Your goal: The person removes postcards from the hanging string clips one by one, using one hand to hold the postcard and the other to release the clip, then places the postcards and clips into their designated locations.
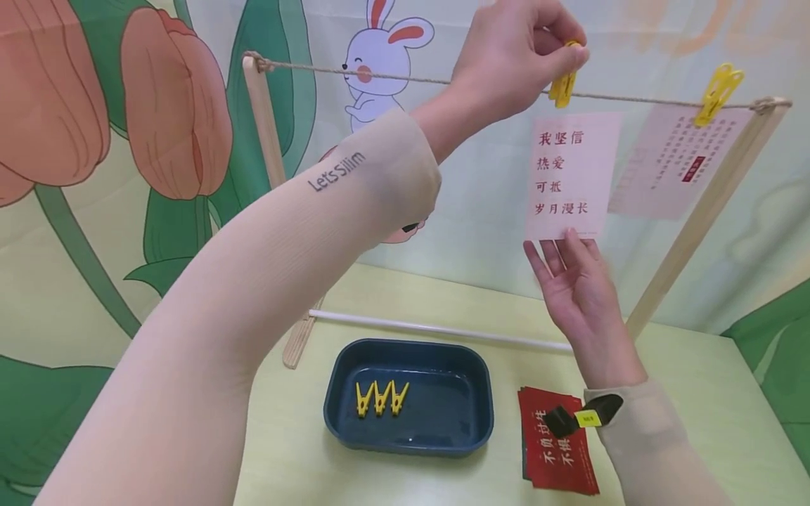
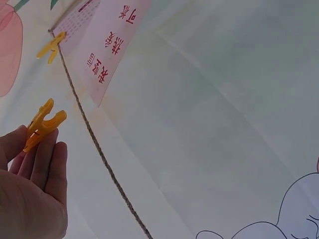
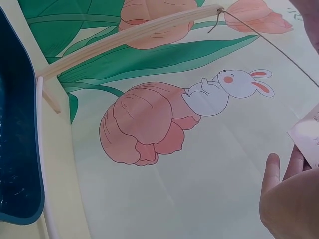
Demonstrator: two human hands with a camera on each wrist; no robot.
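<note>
My left hand point(image 1: 503, 60) is raised at the rope point(image 1: 392, 76) and pinches a yellow clothespin point(image 1: 562, 88) between thumb and fingers. In the left wrist view the clothespin's jaws point toward the rope, with a gap between them. My right hand point(image 1: 585, 295) holds a pale pink card point(image 1: 569, 183) with red characters by its lower edge, thumb in front and fingers behind. That card stands upright, its top edge just below the rope and the clothespin. Farther right, a second pink card point(image 1: 671, 165) hangs from the rope under another yellow clothespin point(image 1: 718, 95).
The rope runs between two wooden posts point(image 1: 709, 218), joined low down by a white rod point(image 1: 436, 327). A dark blue tray point(image 1: 443, 393) on the table contains three yellow clothespins point(image 1: 380, 402). Red cards point(image 1: 563, 457) lie stacked right of it. Behind hangs a backdrop with tulips and a rabbit.
</note>
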